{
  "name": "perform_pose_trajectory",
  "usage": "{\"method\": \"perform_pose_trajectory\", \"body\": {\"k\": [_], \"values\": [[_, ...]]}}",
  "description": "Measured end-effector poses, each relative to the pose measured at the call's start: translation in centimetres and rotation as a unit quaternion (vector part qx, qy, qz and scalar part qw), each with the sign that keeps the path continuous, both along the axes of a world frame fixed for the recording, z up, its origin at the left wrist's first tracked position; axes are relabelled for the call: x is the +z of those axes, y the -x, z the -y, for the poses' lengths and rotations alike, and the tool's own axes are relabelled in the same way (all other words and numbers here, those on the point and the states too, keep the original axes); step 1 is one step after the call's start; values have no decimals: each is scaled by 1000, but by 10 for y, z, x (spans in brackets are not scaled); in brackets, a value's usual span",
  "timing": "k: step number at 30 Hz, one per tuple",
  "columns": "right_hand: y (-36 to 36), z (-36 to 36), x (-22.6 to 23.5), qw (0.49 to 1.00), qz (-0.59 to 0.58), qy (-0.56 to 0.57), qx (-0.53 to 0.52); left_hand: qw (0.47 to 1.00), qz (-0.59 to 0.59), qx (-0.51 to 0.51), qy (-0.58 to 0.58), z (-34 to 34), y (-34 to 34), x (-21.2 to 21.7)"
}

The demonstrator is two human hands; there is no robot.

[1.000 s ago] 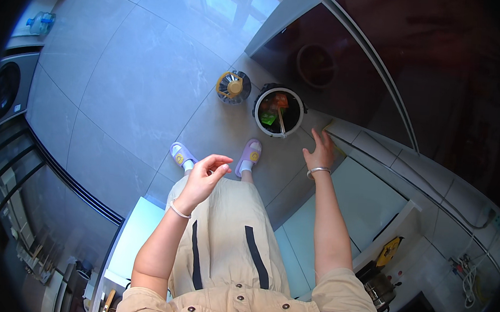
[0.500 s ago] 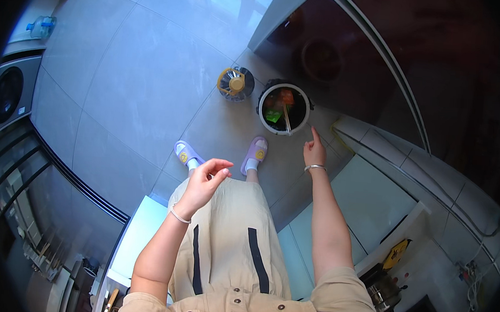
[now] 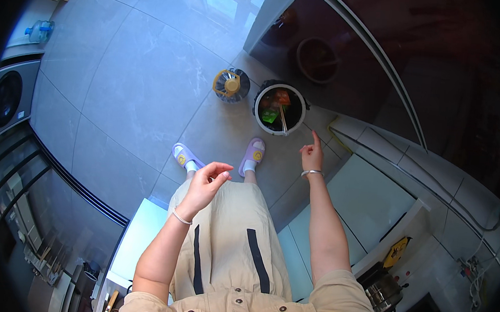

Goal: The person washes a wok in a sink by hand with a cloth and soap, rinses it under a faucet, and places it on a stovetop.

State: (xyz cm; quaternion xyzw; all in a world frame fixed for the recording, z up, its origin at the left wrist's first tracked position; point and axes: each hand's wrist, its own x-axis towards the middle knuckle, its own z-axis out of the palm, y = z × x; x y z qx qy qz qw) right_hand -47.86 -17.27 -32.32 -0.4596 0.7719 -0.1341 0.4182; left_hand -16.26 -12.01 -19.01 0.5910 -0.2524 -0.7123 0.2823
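Observation:
My left hand [image 3: 206, 183] hovers over my beige skirt [image 3: 228, 218] with its fingers loosely bent, the thumb a little apart, and nothing held. Ahead and to the right is my right hand [image 3: 313, 153], its index finger stretched toward the bin and the other fingers curled in; it touches nothing. A round dark bin with a pale rim [image 3: 305, 109] stands on the floor just beyond that fingertip. Inside lie a green packet [image 3: 269, 116], an orange-red packet [image 3: 283, 98] and a pair of light chopsticks [image 3: 284, 120]. A large clear bottle with a yellow cap and handle [image 3: 230, 85] stands left of the bin.
Behind the bin rises a dark glossy cabinet [image 3: 371, 77]. Pale cupboard doors [image 3: 368, 202] and a counter with a metal pot [image 3: 385, 296] are at my right. A front-loading washer [image 3: 10, 93] stands far left. My lilac slippers [image 3: 253, 155] rest on grey tiles.
The view has shifted slightly, so the bin and bottle appear a little further left. My right hand sits slightly lower, its finger still stretched out. My left hand is nearly unchanged.

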Motion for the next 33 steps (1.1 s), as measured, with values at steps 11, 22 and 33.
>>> {"method": "perform_pose_trajectory", "body": {"k": [11,22,33], "values": [[4,18,11,999,3,40,24,1000,-10,1,-4,-2,0,-1],[-22,86,23,939,294,-131,-124,1000,7,5,-2,-4,-4,-1],[-4,73,57,902,391,-87,-164,999,-7,-23,-31,-2,5,-6]]}}
